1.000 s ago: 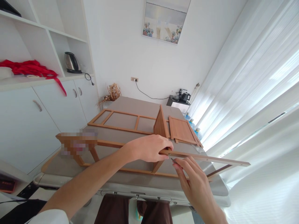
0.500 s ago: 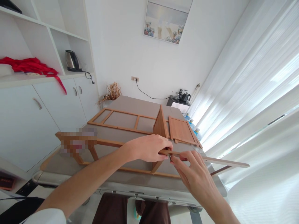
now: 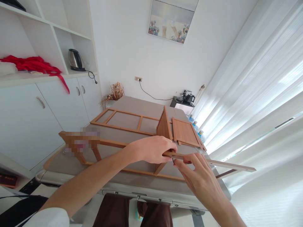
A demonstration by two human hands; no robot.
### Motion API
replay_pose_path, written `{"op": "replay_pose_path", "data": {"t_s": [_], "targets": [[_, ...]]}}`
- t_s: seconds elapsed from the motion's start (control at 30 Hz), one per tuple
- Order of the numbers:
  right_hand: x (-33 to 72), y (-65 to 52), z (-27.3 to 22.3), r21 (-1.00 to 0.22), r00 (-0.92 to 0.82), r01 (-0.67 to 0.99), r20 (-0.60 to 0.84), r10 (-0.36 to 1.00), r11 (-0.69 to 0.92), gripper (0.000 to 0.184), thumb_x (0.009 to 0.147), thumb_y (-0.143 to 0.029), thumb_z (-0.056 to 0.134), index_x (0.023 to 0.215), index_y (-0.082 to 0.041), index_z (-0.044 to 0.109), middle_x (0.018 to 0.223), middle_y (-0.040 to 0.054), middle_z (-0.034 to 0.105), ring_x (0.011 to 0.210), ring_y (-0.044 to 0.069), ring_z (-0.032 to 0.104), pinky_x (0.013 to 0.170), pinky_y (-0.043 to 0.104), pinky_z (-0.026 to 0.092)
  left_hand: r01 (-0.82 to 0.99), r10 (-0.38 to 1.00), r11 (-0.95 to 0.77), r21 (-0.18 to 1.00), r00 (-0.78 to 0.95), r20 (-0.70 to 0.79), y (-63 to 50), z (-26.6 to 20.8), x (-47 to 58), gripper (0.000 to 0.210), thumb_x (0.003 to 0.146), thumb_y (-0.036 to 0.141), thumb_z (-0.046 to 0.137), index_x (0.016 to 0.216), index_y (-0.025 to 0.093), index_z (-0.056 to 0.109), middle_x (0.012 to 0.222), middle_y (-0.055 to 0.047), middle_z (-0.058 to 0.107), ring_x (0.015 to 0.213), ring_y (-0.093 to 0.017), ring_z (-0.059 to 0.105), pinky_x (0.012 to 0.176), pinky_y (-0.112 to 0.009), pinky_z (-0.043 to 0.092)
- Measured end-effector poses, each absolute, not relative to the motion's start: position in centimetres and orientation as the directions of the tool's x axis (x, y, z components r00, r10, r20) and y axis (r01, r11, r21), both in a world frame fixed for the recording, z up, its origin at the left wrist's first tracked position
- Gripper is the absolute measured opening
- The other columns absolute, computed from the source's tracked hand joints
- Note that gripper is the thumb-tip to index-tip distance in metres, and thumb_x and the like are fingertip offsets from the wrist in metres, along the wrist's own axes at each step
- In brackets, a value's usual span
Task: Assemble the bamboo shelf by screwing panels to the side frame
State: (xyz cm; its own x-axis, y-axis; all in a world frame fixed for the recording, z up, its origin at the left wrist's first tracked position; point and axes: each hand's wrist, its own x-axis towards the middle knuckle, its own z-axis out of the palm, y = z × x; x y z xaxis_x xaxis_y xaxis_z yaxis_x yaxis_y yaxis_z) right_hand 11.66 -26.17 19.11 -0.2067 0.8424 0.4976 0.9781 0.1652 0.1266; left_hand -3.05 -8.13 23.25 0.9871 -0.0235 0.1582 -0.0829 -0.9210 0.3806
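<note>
- The left arm reaches across the near edge of the table (image 3: 134,103), its left hand (image 3: 155,152) palm down, knuckles up; the right hand (image 3: 197,171) rises from the near right corner, fingers bent inward, just beside the left.
- The wooden frame (image 3: 228,165) stands on its side along the near edge, its upper rail jutting past the right edge.
- Behind it on the table lie a ladder-like frame (image 3: 140,123) towards the left edge and a slatted panel (image 3: 186,132) by the right edge, with an upright panel (image 3: 164,126) between.
- Around the table are white shelves with an electric kettle (image 3: 75,60), a framed picture (image 3: 171,23) and sheer curtains (image 3: 260,78).
- The left grip is closed around the upper rail; the right grip pinches a thin metal tool (image 3: 173,161) at the rail's underside.
</note>
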Motion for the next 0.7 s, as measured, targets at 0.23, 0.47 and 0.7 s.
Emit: {"op": "replay_pose_path", "data": {"t_s": [0.23,0.47,0.7], "targets": [[11.8,-26.1,18.9,0.121,-0.202,0.979,0.508,0.837,0.164,0.03,0.09,-0.002,0.049,0.111,-0.021,0.059,0.095,0.0078,0.05,0.086,0.02,0.047,0.073,0.033,0.041,-0.073,-0.016,-0.924,0.376,0.988,0.154,-8.1,23.2,-3.0,0.015,0.089,0.027,0.061,0.101,0.019,0.061,0.102,-0.003,0.068,0.09,-0.018,0.064,0.073,-0.027,0.042],[11.8,-26.1,19.0,0.127,-0.202,0.979,0.5,0.842,0.16,0.033,0.089,0.0,0.048,0.112,-0.02,0.059,0.096,0.0082,0.05,0.086,0.02,0.047,0.073,0.034,0.042,-0.069,-0.01,-0.922,0.38,0.988,0.155,-8.2,23.2,-3.0,0.014,0.088,0.026,0.061,0.101,0.02,0.061,0.102,-0.003,0.069,0.09,-0.018,0.064,0.072,-0.027,0.041],[11.4,-26.2,20.2,0.242,-0.278,0.953,0.473,0.836,0.18,0.04,0.089,0.001,0.037,0.118,-0.018,0.059,0.099,0.0105,0.051,0.087,0.021,0.048,0.07,0.033,0.042,-0.069,-0.011,-0.923,0.38,0.988,0.152,-8.2,23.2,-3.0,0.012,0.088,0.025,0.062,0.099,0.02,0.061,0.101,-0.003,0.068,0.089,-0.018,0.064,0.071,-0.027,0.041]]}}
